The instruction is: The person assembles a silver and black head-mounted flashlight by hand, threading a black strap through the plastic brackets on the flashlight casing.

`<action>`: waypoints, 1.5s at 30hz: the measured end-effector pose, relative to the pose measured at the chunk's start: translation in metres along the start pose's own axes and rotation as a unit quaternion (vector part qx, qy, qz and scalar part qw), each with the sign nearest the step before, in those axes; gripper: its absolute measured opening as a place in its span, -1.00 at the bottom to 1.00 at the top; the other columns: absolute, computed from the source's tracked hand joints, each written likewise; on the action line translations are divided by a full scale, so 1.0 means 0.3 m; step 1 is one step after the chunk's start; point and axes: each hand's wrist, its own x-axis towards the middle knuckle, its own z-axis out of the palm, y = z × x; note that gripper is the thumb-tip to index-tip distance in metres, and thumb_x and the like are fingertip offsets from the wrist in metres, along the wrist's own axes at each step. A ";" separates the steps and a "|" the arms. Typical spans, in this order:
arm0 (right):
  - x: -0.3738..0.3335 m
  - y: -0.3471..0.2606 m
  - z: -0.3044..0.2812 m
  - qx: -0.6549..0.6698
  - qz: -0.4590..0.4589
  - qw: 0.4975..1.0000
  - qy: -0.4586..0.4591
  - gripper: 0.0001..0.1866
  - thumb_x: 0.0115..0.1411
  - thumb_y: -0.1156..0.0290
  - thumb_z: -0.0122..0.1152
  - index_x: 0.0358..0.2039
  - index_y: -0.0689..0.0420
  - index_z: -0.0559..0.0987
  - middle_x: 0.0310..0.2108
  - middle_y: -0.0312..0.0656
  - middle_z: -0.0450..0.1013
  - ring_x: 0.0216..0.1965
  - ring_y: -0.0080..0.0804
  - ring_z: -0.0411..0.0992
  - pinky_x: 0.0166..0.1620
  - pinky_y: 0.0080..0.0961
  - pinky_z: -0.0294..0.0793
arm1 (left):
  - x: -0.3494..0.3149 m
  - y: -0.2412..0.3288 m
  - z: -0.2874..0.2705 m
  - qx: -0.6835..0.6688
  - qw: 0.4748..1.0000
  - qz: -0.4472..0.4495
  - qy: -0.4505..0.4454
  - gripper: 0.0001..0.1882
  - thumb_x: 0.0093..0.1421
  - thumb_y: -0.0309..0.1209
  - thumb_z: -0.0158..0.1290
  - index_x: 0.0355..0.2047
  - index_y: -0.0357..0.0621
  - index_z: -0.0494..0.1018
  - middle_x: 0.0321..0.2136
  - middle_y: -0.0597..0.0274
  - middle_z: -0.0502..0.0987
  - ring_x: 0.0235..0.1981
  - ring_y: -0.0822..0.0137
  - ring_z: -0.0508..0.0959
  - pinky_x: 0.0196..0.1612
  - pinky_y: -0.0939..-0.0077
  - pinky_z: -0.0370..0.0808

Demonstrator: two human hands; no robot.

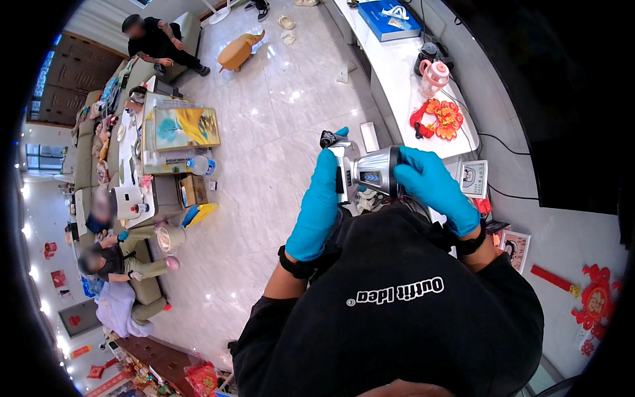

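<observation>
Both my hands wear blue gloves and hold a silver, cone-shaped device with a black rim in front of my chest; it looks like a large hand lamp, lying on its side. My left hand is closed around its narrower end, by a black and white part. Fingers of my right hand wrap over the black rim at the wide end. A small black round piece with silver shows just beyond my left fingertips; whether it belongs to the device I cannot tell. My palms hide part of the grip.
A white counter at the right bears a pink bottle, red ornaments and a blue box. Framed pictures stand beside my right arm. A brown animal-shaped stool is far ahead. Two people sit at the left.
</observation>
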 end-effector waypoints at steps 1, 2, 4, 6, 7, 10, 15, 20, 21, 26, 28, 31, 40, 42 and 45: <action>-0.001 0.001 -0.006 0.027 -0.001 1.000 -0.013 -0.42 0.04 0.02 0.27 -0.12 0.29 0.51 -0.52 -0.13 0.48 -0.48 -0.51 0.44 -0.39 -0.56 0.40 | 0.005 -0.005 -0.006 -0.023 1.000 0.010 -0.012 -0.33 0.30 0.13 -0.34 0.26 -0.04 0.10 0.03 0.18 0.37 0.01 0.35 0.41 0.03 0.51 0.37; -0.001 0.001 -0.013 0.054 -0.003 0.998 -0.026 -0.41 0.04 0.04 0.27 -0.09 0.29 0.49 -0.51 -0.13 0.48 -0.47 -0.51 0.44 -0.37 -0.56 0.40 | 0.011 -0.012 -0.016 -0.045 0.999 0.020 -0.024 -0.39 0.33 0.05 -0.34 0.27 -0.01 0.10 0.08 0.19 0.31 0.05 0.35 0.36 0.08 0.50 0.31; -0.003 -0.003 -0.022 0.034 -0.030 0.998 -0.047 -0.38 0.02 0.06 0.29 -0.06 0.29 0.46 -0.50 -0.13 0.48 -0.46 -0.51 0.44 -0.37 -0.57 0.40 | 0.012 -0.009 -0.027 -0.036 0.996 0.067 -0.050 -0.40 0.35 -0.03 -0.30 0.30 -0.02 0.02 0.17 0.16 0.21 0.15 0.30 0.26 0.14 0.47 0.25; -0.007 -0.005 -0.022 -0.060 -0.081 0.993 -0.063 -0.37 -0.01 0.07 0.32 -0.05 0.29 0.44 -0.49 -0.13 0.49 -0.47 -0.50 0.44 -0.37 -0.57 0.41 | 0.018 -0.012 -0.029 0.048 0.986 0.150 -0.048 -0.35 0.32 -0.02 -0.25 0.31 -0.05 -0.04 0.20 0.12 0.18 0.19 0.25 0.22 0.14 0.44 0.25; -0.010 -0.009 -0.018 -0.076 -0.081 0.992 -0.056 -0.37 -0.02 0.07 0.33 -0.07 0.28 0.44 -0.48 -0.12 0.50 -0.47 -0.50 0.45 -0.38 -0.57 0.41 | 0.022 -0.012 -0.031 0.090 0.976 0.190 -0.047 -0.32 0.31 -0.01 -0.22 0.32 -0.06 -0.07 0.21 0.09 0.16 0.21 0.22 0.21 0.14 0.42 0.25; -0.020 -0.018 0.002 -0.076 -0.102 0.992 -0.019 -0.44 -0.04 0.11 0.35 -0.14 0.25 0.47 -0.45 -0.09 0.52 -0.48 -0.47 0.49 -0.41 -0.56 0.44 | 0.032 0.017 -0.039 0.102 0.971 0.204 -0.063 -0.18 0.21 -0.08 -0.05 0.33 -0.10 -0.18 0.24 -0.02 0.08 0.23 0.16 0.18 0.20 0.33 0.19; -0.032 -0.049 -0.030 -0.094 -0.081 0.992 -0.003 -0.50 -0.06 0.21 0.34 -0.17 0.25 0.47 -0.37 -0.05 0.54 -0.38 -0.39 0.54 -0.30 -0.52 0.50 | 0.156 0.036 -0.166 0.001 0.960 0.281 -0.010 -0.20 0.13 -0.44 0.04 0.32 -0.10 -0.11 0.01 0.15 0.34 0.04 0.28 0.39 0.08 0.41 0.38; -0.041 -0.024 -0.050 -0.131 -0.061 0.989 0.023 -0.49 -0.08 0.20 0.35 -0.17 0.24 0.47 -0.36 -0.03 0.54 -0.37 -0.37 0.55 -0.28 -0.52 0.51 | 0.160 0.114 -0.208 -0.145 0.961 0.229 -0.054 -0.35 0.22 -0.49 -0.07 0.30 -0.08 -0.02 0.15 0.05 0.26 0.07 0.17 0.40 0.12 0.32 0.35; -0.040 -0.025 -0.049 -0.135 -0.053 0.989 0.023 -0.49 -0.09 0.20 0.36 -0.17 0.24 0.47 -0.36 -0.03 0.54 -0.38 -0.37 0.55 -0.28 -0.52 0.51 | 0.166 0.114 -0.211 -0.166 0.958 0.221 -0.078 -0.36 0.23 -0.49 -0.09 0.30 -0.07 -0.02 0.18 0.03 0.23 0.08 0.16 0.40 0.13 0.31 0.34; -0.035 -0.040 -0.040 -0.174 -0.050 0.982 0.055 -0.50 -0.10 0.21 0.36 -0.19 0.24 0.48 -0.41 -0.08 0.53 -0.47 -0.46 0.50 -0.36 -0.57 0.47 | 0.246 0.006 -0.223 -0.036 0.976 0.216 -0.009 -0.36 0.22 -0.46 -0.04 0.29 -0.10 0.02 0.21 0.14 0.19 0.09 0.29 0.37 0.14 0.42 0.29; -0.031 -0.024 -0.052 -0.176 -0.042 0.982 0.064 -0.50 -0.10 0.21 0.37 -0.20 0.23 0.48 -0.45 -0.12 0.51 -0.52 -0.50 0.45 -0.41 -0.58 0.43 | 0.288 -0.060 -0.262 0.011 0.983 0.182 -0.011 -0.38 0.22 -0.46 -0.04 0.28 -0.08 0.05 0.20 0.16 0.21 0.08 0.32 0.37 0.11 0.47 0.30; -0.020 -0.034 -0.084 -0.248 -0.018 0.966 0.072 -0.50 -0.11 0.14 0.38 -0.25 0.21 0.51 -0.56 -0.20 0.46 -0.60 -0.53 0.37 -0.50 -0.57 0.34 | 0.291 -0.077 -0.264 0.081 0.988 0.126 -0.038 -0.41 0.21 -0.46 -0.01 0.25 -0.04 0.12 0.15 0.19 0.28 0.08 0.36 0.36 0.07 0.50 0.31; 0.034 -0.162 -0.113 -0.490 -0.053 0.869 0.044 -0.35 -0.23 -0.15 0.38 -0.28 0.14 0.52 -0.51 -0.14 0.50 -0.48 -0.27 0.52 -0.41 -0.48 0.46 | 0.286 0.005 -0.169 0.276 0.902 0.245 -0.224 0.00 -0.10 -0.20 0.35 0.28 -0.07 0.02 0.22 0.06 0.17 0.21 0.10 0.23 0.24 0.22 0.16; 0.049 -0.182 -0.123 -0.508 -0.076 0.858 0.006 -0.32 -0.24 -0.20 0.37 -0.26 0.09 0.51 -0.41 -0.16 0.53 -0.41 -0.24 0.55 -0.36 -0.47 0.51 | 0.279 0.031 -0.121 0.318 0.877 0.250 -0.259 0.08 -0.16 -0.20 0.38 0.30 -0.05 -0.02 0.22 0.05 0.16 0.20 0.07 0.25 0.23 0.24 0.19; 0.070 -0.211 -0.119 -0.547 -0.138 0.826 0.000 -0.31 -0.25 -0.21 0.38 -0.25 0.10 0.50 -0.39 -0.17 0.53 -0.40 -0.22 0.55 -0.34 -0.46 0.51 | 0.300 0.005 -0.074 0.370 0.841 0.270 -0.289 0.05 -0.17 -0.19 0.38 0.27 -0.08 0.03 0.18 0.01 0.21 0.15 0.07 0.32 0.15 0.25 0.30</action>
